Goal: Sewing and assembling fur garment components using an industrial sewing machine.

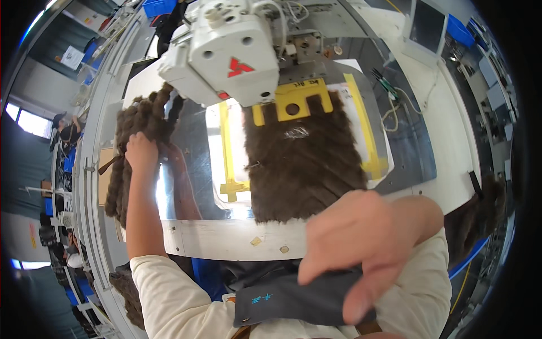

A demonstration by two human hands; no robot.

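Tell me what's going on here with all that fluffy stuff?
A person's left hand is on a bumpy brown fluffy bundle beside a big white machine; I can't tell if it is gripping. The right hand is up near the camera, with nothing visible in it. A flat dark-brown furry piece lies in front of the machine, its far edge under a yellow plate.

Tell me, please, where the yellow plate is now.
In the head view, the yellow plate is above centre, slightly right, over the far end of the flat fur, beside the machine head.
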